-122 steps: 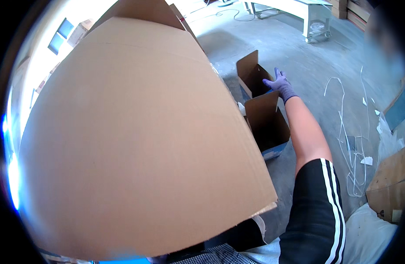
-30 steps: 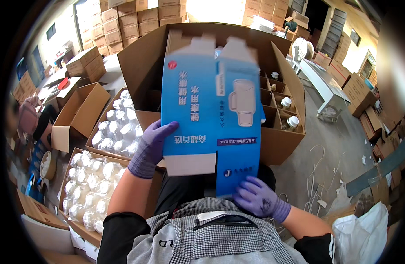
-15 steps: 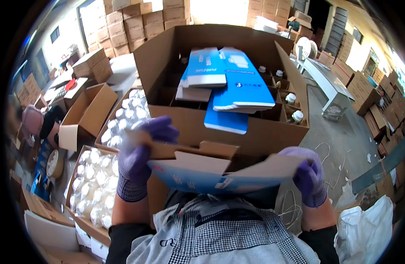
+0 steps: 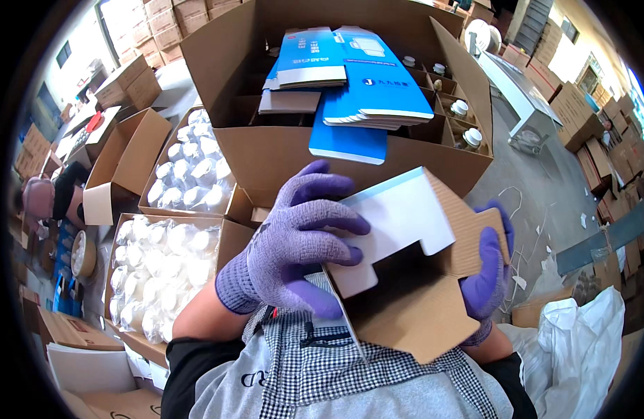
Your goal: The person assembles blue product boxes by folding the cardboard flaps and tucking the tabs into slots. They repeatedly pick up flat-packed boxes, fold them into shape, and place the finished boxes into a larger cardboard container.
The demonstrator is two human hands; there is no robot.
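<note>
A small carton (image 4: 406, 300), blue outside and brown inside, is unfolded into a box in front of my chest. Its mouth faces me, with white and brown flaps standing out. My right hand (image 4: 488, 262), in a purple glove, grips the carton's right side, thumb on a brown flap and fingers behind it. At the left edge is my left hand (image 4: 294, 241), also purple-gloved, its fingers apart and curved in front of the white flap (image 4: 399, 216). Whether its fingertips press on the flap cannot be made out. Beyond, flat blue cartons (image 4: 385, 77) lie stacked on a large open box (image 4: 433, 164).
The large box has brown dividers with white-capped bottles (image 4: 468, 138) along its right. To the left stand boxes of plastic-wrapped white items (image 4: 154, 272) and an open brown box (image 4: 126, 160). A seated person (image 4: 46, 195) is at far left. White sheeting (image 4: 580, 342) lies at right.
The flattened carton is opened into a box shape and turned, its mouth toward me. My left hand has let go of its end and come inward; my right hand still grips. The view has tipped down.
</note>
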